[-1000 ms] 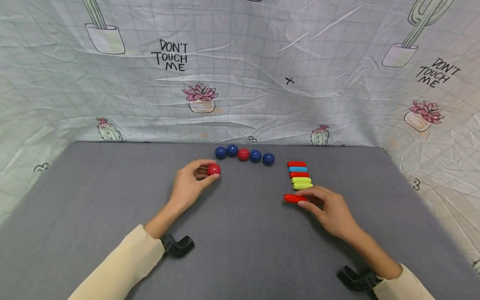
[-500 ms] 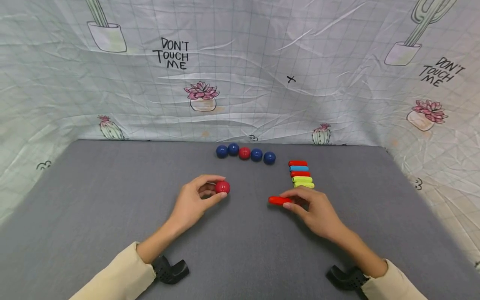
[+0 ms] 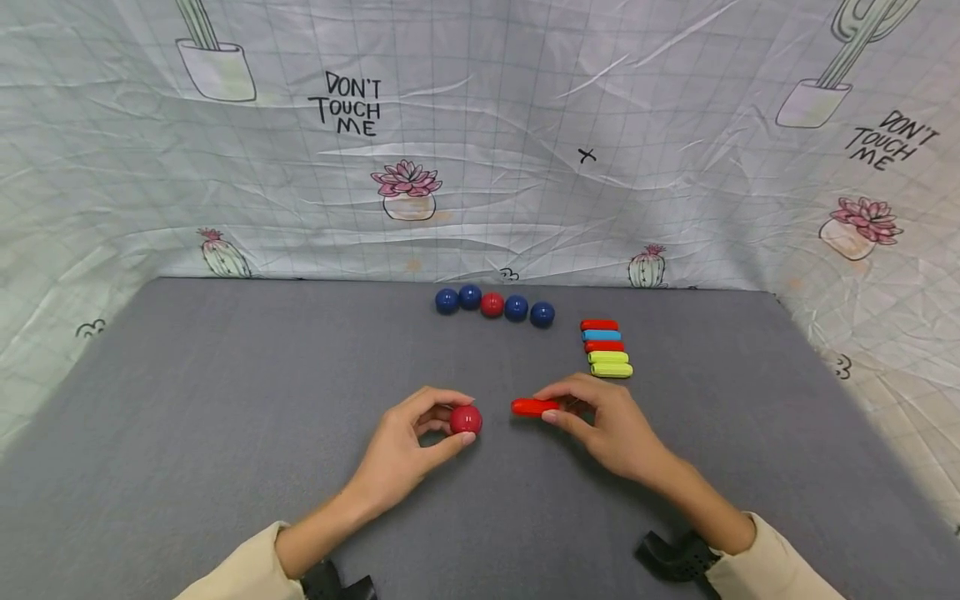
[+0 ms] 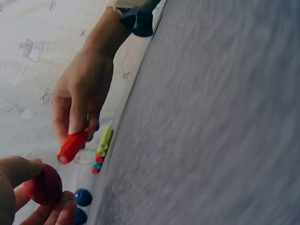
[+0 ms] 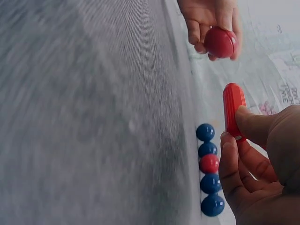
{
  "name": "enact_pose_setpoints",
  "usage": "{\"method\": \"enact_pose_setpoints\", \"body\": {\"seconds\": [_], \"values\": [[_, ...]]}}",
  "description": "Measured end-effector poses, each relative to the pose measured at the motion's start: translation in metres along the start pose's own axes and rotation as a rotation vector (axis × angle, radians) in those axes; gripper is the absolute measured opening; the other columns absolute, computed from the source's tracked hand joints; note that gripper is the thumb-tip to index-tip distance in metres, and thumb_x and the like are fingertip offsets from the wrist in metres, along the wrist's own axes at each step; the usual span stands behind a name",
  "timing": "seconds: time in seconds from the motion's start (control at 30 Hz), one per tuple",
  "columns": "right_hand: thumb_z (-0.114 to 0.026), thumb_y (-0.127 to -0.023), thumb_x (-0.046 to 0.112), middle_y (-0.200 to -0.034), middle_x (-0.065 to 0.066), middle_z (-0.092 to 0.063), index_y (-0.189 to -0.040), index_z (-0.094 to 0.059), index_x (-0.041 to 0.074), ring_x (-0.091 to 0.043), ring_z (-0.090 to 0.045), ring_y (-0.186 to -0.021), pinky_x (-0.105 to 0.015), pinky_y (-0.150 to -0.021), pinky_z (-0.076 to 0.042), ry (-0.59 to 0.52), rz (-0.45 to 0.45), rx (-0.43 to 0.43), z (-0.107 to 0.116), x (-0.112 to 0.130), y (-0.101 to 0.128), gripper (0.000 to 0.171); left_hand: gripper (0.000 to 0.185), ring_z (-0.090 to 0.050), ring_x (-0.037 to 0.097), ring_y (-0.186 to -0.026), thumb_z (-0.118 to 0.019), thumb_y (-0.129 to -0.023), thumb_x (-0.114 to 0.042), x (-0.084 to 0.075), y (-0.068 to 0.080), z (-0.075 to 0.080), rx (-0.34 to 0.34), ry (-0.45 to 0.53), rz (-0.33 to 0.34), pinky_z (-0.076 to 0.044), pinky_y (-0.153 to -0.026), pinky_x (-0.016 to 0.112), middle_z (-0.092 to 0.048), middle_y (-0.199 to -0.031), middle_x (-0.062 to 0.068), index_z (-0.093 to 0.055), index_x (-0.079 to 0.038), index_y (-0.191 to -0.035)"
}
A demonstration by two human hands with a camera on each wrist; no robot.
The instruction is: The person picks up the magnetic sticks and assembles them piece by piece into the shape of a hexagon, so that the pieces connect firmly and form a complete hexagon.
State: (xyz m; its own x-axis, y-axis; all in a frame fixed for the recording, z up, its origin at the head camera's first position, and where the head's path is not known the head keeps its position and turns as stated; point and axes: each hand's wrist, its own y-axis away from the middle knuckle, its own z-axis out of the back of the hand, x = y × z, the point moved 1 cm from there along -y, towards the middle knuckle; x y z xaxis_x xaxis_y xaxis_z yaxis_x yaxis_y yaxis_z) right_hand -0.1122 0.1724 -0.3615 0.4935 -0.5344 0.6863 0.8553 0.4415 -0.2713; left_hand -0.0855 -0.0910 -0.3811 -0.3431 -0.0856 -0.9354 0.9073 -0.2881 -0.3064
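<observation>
My left hand (image 3: 401, 450) pinches a glossy red ball (image 3: 466, 420) between thumb and fingers above the grey table. Just to its right, my right hand (image 3: 615, 429) grips one end of a small ridged red plastic cylinder (image 3: 529, 407), whose free end points at the ball. A short gap separates the two. In the right wrist view the cylinder (image 5: 233, 110) shows lengthwise grooves and rounded ends, and the ball (image 5: 220, 42) has a thin seam. The left wrist view shows both held things clear of the tabletop.
Near the back edge of the grey table (image 3: 300, 358), several blue balls (image 3: 516, 308) and one red ball (image 3: 492, 305) form a row. Right of them, red, blue and yellow-green cylinders (image 3: 609, 357) lie stacked side by side. A printed cloth (image 3: 510, 208) hangs behind.
The left hand has brought the red ball toward me and right, away from the row. The right hand has carried the red cylinder left, so the two are much closer together.
</observation>
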Motion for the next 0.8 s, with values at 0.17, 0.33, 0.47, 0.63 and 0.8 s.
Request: {"method": "enact_pose_setpoints", "body": {"seconds": [0.17,0.33,0.47,0.63,0.8], "values": [[-0.074,-0.084,0.014,-0.098,0.012,-0.063,-0.108,-0.070,0.023,-0.009,-0.058,-0.081,-0.026,-0.069,-0.052,-0.037,0.010,0.026,-0.006,0.006,-0.001,0.026,0.035,-0.062,0.021,-0.090,-0.075,-0.083,-0.008,0.001,0.005,-0.006,0.017,0.032,0.003,-0.054,-0.079,0.029,-0.061,-0.106,0.007,-0.062,0.002,-0.114],[-0.074,-0.084,0.015,-0.096,0.013,-0.063,-0.108,-0.070,0.024,-0.008,-0.057,-0.080,-0.026,-0.069,-0.052,-0.069,0.011,0.035,-0.011,0.007,0.001,0.026,0.034,-0.062,0.022,-0.091,-0.075,-0.084,-0.008,0.005,0.005,-0.008,0.017,0.053,0.011,-0.053,-0.079,0.029,-0.060,-0.106,0.007,-0.062,0.001,-0.114],[-0.074,-0.084,0.017,-0.093,0.013,-0.061,-0.107,-0.070,0.025,-0.008,-0.056,-0.078,-0.026,-0.068,-0.051,-0.086,0.001,0.039,-0.015,0.006,0.003,0.025,0.034,-0.062,0.022,-0.090,-0.075,-0.084,-0.008,0.009,0.005,-0.008,0.015,0.043,0.000,-0.053,-0.078,0.029,-0.059,-0.105,0.007,-0.062,0.001,-0.114],[-0.073,-0.085,0.018,-0.092,0.012,-0.061,-0.107,-0.069,0.026,-0.009,-0.056,-0.077,-0.026,-0.067,-0.051,-0.124,-0.025,0.062,-0.021,0.004,0.005,0.023,0.033,-0.062,0.022,-0.090,-0.075,-0.083,-0.006,0.011,0.006,-0.007,0.012,0.041,-0.020,-0.053,-0.078,0.029,-0.060,-0.105,0.007,-0.062,0.002,-0.113],[-0.072,-0.087,0.020,-0.091,0.011,-0.061,-0.106,-0.069,0.027,-0.010,-0.057,-0.075,-0.026,-0.065,-0.050,-0.146,-0.049,0.090,-0.024,0.003,0.006,0.021,0.033,-0.062,0.021,-0.090,-0.075,-0.083,-0.007,0.011,0.007,-0.008,0.014,0.030,-0.036,-0.054,-0.077,0.029,-0.060,-0.104,0.006,-0.062,0.001,-0.113]]}}
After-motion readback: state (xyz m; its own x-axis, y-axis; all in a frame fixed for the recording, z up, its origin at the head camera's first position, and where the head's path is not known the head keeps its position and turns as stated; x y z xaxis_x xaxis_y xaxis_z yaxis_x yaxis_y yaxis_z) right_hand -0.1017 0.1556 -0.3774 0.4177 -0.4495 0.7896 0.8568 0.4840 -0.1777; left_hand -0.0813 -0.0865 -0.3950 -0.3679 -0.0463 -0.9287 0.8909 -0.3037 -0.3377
